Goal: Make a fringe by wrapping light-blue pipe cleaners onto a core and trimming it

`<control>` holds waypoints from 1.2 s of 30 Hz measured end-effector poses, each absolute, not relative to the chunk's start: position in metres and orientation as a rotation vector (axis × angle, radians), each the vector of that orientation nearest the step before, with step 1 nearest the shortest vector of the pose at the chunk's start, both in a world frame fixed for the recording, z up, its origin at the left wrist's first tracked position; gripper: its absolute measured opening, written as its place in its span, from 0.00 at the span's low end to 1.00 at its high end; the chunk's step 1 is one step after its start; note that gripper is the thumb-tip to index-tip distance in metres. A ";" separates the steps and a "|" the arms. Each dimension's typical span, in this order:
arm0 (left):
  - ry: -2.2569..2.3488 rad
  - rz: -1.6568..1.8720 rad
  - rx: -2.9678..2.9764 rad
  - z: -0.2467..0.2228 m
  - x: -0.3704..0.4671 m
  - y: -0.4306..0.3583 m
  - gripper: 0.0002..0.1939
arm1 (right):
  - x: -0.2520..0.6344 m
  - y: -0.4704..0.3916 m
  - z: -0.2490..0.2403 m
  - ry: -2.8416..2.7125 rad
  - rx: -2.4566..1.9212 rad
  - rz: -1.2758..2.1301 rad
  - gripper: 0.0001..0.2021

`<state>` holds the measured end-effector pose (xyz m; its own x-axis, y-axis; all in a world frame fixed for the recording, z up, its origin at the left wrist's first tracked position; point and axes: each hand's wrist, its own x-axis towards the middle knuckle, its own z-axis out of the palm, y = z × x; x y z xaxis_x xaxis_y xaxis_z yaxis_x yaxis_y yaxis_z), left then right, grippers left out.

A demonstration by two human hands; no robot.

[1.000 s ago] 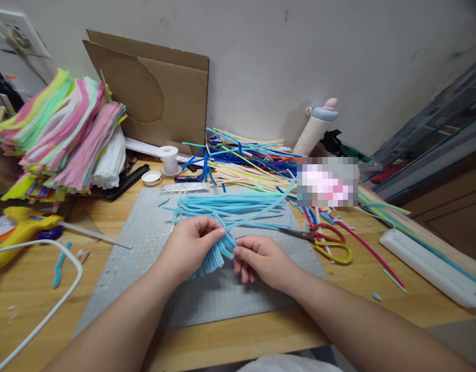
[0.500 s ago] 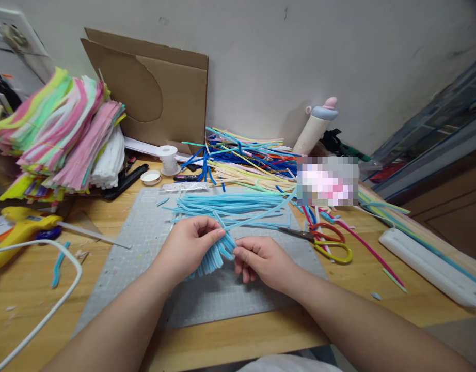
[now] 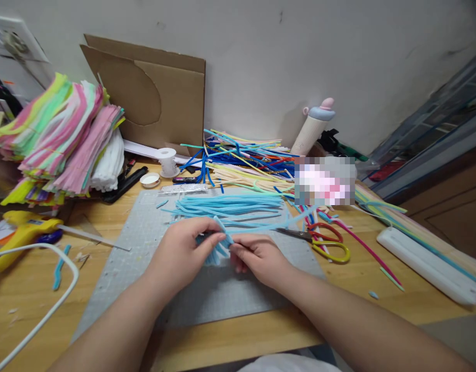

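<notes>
Over the grey cutting mat (image 3: 238, 294), my left hand (image 3: 186, 245) is closed on a bundle of light blue pipe cleaners (image 3: 215, 253), its thumb pressed across the top. My right hand (image 3: 257, 256) pinches the right side of that bundle, fingertips close to my left thumb. A long pipe cleaner (image 3: 288, 223) stretches from near the hands to the upper right. Just beyond them on the mat lies a row of loose light blue pipe cleaners (image 3: 226, 204). Scissors (image 3: 331, 245) with red and yellow handles rest to the right of my right hand.
A yellow glue gun (image 3: 27, 232) with a white cord (image 3: 73, 268) lies left. Bundled coloured pipe cleaners (image 3: 67, 134) stack behind it. Cardboard (image 3: 176, 98) and a bottle (image 3: 313, 126) stand by the wall. A white power strip (image 3: 427, 263) sits right; a clear spool (image 3: 168, 163) stands behind the mat.
The bundle has turned in my hands, so less of its cut ends shows. The long pipe cleaner has swung lower on the right. My hands stay close together.
</notes>
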<state>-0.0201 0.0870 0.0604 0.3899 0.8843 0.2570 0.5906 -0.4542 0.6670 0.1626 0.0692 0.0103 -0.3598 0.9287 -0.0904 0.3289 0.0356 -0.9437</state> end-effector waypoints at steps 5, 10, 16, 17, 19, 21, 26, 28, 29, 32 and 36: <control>1.029 0.961 2.740 0.071 -0.036 0.062 0.06 | 0.167 0.079 0.018 -1.979 -1.022 0.875 0.14; 0.969 0.927 3.116 0.051 -0.050 0.037 0.17 | 0.172 0.103 0.018 -2.356 -0.636 0.572 0.17; 1.227 0.684 2.959 0.015 -0.041 0.004 0.13 | 0.178 0.117 0.004 -2.674 -0.554 0.458 0.19; 1.249 0.699 2.902 0.012 -0.041 0.001 0.12 | 0.182 0.117 0.003 -2.674 -0.592 0.460 0.20; 1.343 0.725 2.785 0.012 -0.042 -0.002 0.12 | 0.192 0.116 0.005 -2.599 -0.700 0.475 0.20; 1.435 0.708 2.698 0.015 -0.045 0.001 0.13 | 0.202 0.112 0.010 -2.497 -0.788 0.489 0.20; 1.394 0.427 2.752 0.022 -0.043 0.020 0.19 | 0.199 0.082 0.026 -2.482 -0.852 0.557 0.19; 1.333 0.338 2.809 0.018 -0.041 0.024 0.24 | 0.188 0.064 0.029 -2.538 -0.931 0.547 0.19; 1.318 0.312 2.822 0.015 -0.040 0.025 0.26 | 0.182 0.056 0.029 -2.550 -0.987 0.551 0.20; 1.339 0.273 2.813 0.004 -0.040 0.023 0.33 | 0.171 0.037 0.026 -2.563 -1.141 0.607 0.22; 1.364 0.258 2.797 -0.004 -0.042 0.019 0.36 | 0.167 0.030 0.020 -2.560 -1.211 0.707 0.23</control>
